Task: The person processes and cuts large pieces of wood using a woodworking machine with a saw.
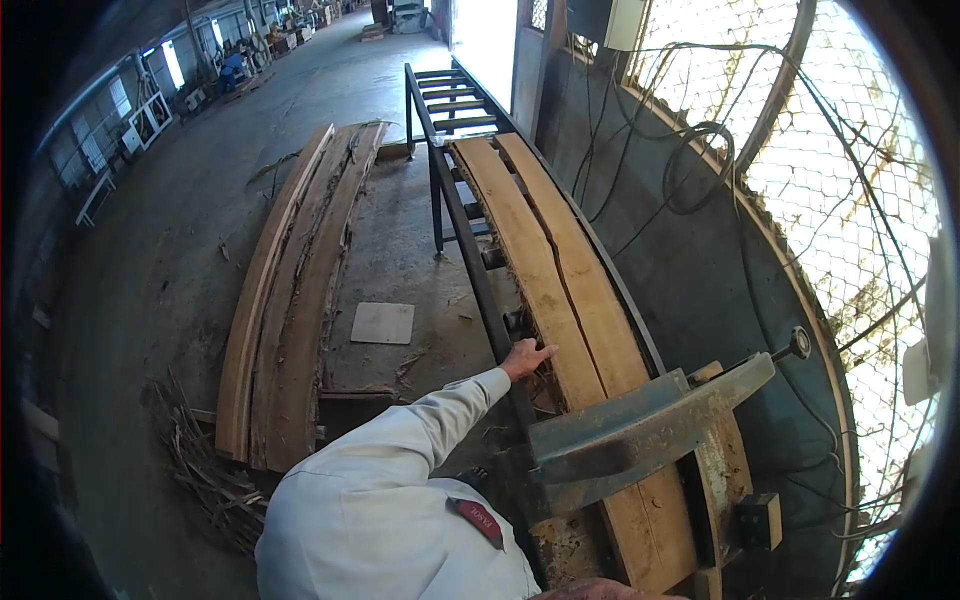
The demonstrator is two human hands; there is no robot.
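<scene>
A long sawn wooden slab (510, 215), split lengthwise by a dark crack, lies along a roller stand and passes under a metal machine arm. My left hand (527, 358) is closed on the slab's rough left edge, thumb on top and the other fingers hidden below. At the bottom edge of the view a sliver of skin shows, probably my right hand (612, 590); its fingers are out of sight, so what it touches is hidden. The worn machine arm (640, 435) crosses over the wood just ahead of my body.
The black roller stand (470, 255) extends away beyond the slab. Stacked bark-edged planks (305, 290) lie at left, with bark strips (205, 480) beside them. A pale square board (382, 323) is on the floor. Cables (700, 165) hang along the right wall.
</scene>
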